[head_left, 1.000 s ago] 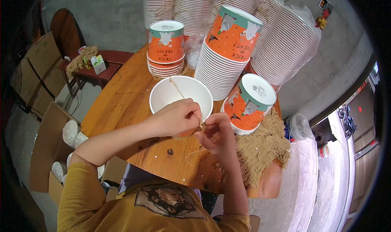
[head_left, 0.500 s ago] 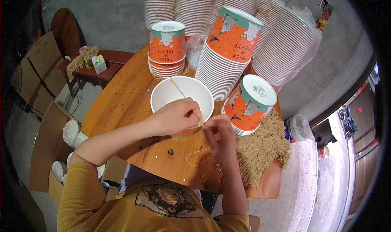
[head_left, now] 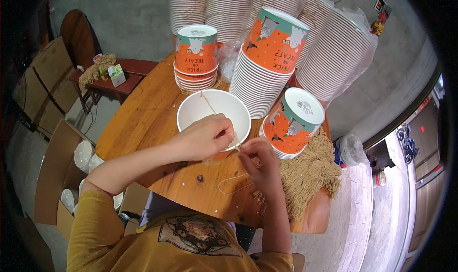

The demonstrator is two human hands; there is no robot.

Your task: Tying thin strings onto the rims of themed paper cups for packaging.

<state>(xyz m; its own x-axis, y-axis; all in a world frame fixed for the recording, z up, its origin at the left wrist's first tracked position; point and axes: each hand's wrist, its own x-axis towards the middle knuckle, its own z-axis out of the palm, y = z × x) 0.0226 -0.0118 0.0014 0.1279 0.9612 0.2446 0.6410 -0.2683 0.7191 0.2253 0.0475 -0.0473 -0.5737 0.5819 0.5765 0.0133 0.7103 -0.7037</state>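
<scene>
A white-lined paper bucket (head_left: 194,110) stands mouth up on the table in front of me. A thin tan cord (head_left: 209,103) crosses its mouth from the far rim toward the near right rim. My left hand (head_left: 207,134) lies over the near side of the bucket, its fingers pinched on the cord. Just right of the near rim, my right hand (head_left: 260,158) pinches the cord too, where it gathers like a knot or loop. A loose length of cord curls on the wood below. The fingers hide the exact grip.
Upside-down orange and green paper buckets stand stacked at the left (head_left: 195,52), middle (head_left: 274,43) and right (head_left: 296,119). A bundle of tan cords (head_left: 310,169) lies by the right edge of the wooden table (head_left: 143,114). Wrapped white stacks line the back; a cardboard box (head_left: 50,176) is at left.
My right hand has shifted slightly right, away from the rim, and a short stretch of cord now shows between the hands. My left hand has barely moved.
</scene>
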